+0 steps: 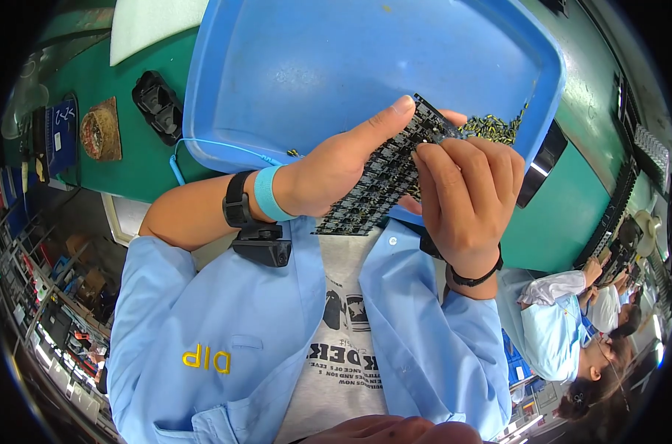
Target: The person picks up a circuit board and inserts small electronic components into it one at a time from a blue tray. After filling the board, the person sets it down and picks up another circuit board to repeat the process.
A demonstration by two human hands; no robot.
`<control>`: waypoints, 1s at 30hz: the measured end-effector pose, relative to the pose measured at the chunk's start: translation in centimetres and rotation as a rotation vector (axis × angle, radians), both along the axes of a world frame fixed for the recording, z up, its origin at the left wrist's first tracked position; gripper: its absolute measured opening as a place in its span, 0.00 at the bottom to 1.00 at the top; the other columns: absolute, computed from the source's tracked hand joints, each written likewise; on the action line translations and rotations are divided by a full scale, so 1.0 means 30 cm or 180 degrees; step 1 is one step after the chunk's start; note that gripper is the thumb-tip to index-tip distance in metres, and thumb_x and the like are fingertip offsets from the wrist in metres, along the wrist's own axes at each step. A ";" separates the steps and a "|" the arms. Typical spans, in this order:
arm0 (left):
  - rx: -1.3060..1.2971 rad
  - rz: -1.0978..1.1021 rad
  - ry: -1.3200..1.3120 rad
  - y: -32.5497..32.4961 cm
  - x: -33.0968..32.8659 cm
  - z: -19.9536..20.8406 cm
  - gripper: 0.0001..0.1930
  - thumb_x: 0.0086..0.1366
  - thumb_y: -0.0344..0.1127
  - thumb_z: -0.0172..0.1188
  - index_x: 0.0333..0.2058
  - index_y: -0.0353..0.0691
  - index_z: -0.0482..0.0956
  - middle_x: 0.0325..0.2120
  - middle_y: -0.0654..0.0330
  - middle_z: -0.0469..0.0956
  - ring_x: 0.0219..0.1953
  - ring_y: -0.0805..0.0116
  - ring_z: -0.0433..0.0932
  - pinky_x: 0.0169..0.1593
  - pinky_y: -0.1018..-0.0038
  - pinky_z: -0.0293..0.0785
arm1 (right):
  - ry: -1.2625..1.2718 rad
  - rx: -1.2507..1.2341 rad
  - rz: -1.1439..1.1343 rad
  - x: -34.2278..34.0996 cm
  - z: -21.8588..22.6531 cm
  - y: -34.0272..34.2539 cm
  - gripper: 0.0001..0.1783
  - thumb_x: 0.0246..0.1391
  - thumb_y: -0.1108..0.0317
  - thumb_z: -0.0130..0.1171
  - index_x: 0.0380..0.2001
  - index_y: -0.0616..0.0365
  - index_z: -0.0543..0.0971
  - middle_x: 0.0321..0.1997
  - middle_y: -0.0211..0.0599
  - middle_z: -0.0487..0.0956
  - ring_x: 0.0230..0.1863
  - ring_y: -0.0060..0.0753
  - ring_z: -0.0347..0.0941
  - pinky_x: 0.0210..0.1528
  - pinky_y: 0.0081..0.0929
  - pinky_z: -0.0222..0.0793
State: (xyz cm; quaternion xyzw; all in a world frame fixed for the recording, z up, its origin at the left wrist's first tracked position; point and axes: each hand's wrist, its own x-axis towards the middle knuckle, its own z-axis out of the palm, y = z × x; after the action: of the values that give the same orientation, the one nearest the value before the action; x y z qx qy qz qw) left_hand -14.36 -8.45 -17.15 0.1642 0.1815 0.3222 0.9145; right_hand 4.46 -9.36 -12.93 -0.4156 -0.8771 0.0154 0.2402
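Note:
My left hand (pixel 325 170) grips a long black circuit board panel (pixel 377 181), its thumb lying along the upper edge. The panel is tilted over the near rim of a big blue tray (pixel 336 52). Rows of small parts and pads cover its face. My right hand (pixel 469 192) is closed in a pinch at the board's right side, fingertips against its face. Whatever the pinch holds is too small and hidden to make out. Behind that hand, a pile of small black-and-yellow parts (pixel 502 128) lies in the tray's right corner.
A blue cord (pixel 232 144) runs from my left wristband (pixel 266 194) across the tray rim. Left on the green table (pixel 125 174) are a black plastic holder (pixel 158 107) and a round container (pixel 101 129) of small bits. A dark flat object (pixel 543 164) sits right of the tray. Co-workers (pixel 558 325) sit at the right.

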 end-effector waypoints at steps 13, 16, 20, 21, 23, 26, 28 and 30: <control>-0.1029 -0.0156 -0.0779 0.033 -0.054 -0.030 0.39 0.83 0.63 0.32 0.75 0.36 0.60 0.63 0.50 0.78 0.61 0.59 0.82 0.65 0.60 0.80 | 0.1045 -0.0458 -0.0069 0.004 -0.056 0.026 0.20 0.44 0.83 0.68 0.44 0.59 0.88 0.39 0.37 0.82 0.39 0.40 0.76 0.43 0.36 0.70; -0.0959 -0.0103 -0.0829 0.027 -0.061 -0.042 0.38 0.83 0.63 0.32 0.75 0.36 0.60 0.63 0.50 0.77 0.61 0.59 0.81 0.66 0.60 0.80 | 0.0968 -0.0287 0.0141 0.002 -0.073 0.031 0.23 0.42 0.76 0.69 0.47 0.55 0.88 0.41 0.33 0.82 0.39 0.39 0.75 0.44 0.37 0.67; -0.0976 -0.0032 -0.0759 0.017 -0.065 -0.037 0.38 0.83 0.63 0.32 0.75 0.36 0.60 0.64 0.50 0.76 0.62 0.60 0.81 0.66 0.61 0.80 | 0.0705 -0.0359 0.0284 -0.005 -0.059 0.030 0.26 0.41 0.76 0.69 0.49 0.53 0.89 0.41 0.32 0.82 0.40 0.38 0.75 0.44 0.37 0.66; -0.0928 -0.0011 -0.0804 0.016 -0.065 -0.035 0.38 0.83 0.63 0.32 0.75 0.36 0.60 0.64 0.50 0.76 0.62 0.60 0.81 0.66 0.61 0.80 | 0.0686 -0.0362 0.0289 -0.005 -0.058 0.028 0.26 0.41 0.75 0.69 0.49 0.53 0.89 0.41 0.31 0.82 0.40 0.37 0.75 0.45 0.36 0.66; -0.0831 0.0033 -0.0892 0.014 -0.066 -0.031 0.38 0.83 0.63 0.32 0.75 0.36 0.60 0.65 0.50 0.75 0.62 0.60 0.80 0.66 0.61 0.79 | 0.0650 -0.0368 0.0301 -0.008 -0.055 0.024 0.27 0.40 0.75 0.69 0.50 0.53 0.89 0.41 0.30 0.82 0.41 0.37 0.76 0.45 0.36 0.66; -0.0815 0.0050 -0.0864 0.007 -0.070 -0.026 0.38 0.83 0.63 0.32 0.75 0.36 0.60 0.64 0.50 0.76 0.62 0.61 0.80 0.67 0.61 0.79 | 0.0605 -0.0309 0.0256 -0.012 -0.045 0.007 0.27 0.39 0.74 0.69 0.48 0.53 0.89 0.41 0.30 0.82 0.42 0.37 0.76 0.45 0.36 0.66; -0.0806 0.0061 -0.0849 0.003 -0.071 -0.024 0.38 0.83 0.63 0.32 0.75 0.37 0.60 0.64 0.50 0.76 0.62 0.61 0.80 0.67 0.61 0.79 | 0.0584 -0.0280 0.0235 -0.014 -0.041 0.002 0.26 0.38 0.73 0.69 0.48 0.54 0.89 0.41 0.30 0.82 0.42 0.36 0.76 0.45 0.36 0.66; -0.0831 0.0057 -0.0870 0.001 -0.072 -0.024 0.38 0.83 0.63 0.32 0.75 0.38 0.60 0.64 0.50 0.76 0.62 0.61 0.80 0.67 0.61 0.79 | 0.0513 -0.0224 0.0250 -0.013 -0.037 0.001 0.26 0.37 0.72 0.69 0.47 0.55 0.90 0.41 0.29 0.82 0.42 0.36 0.76 0.45 0.36 0.66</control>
State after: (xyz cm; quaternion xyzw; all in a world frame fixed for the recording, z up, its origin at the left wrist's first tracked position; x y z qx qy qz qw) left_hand -16.53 -8.43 -17.86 -0.0027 0.0974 0.3233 0.9413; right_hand 4.07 -9.32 -14.06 -0.3865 -0.8695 0.0889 0.2945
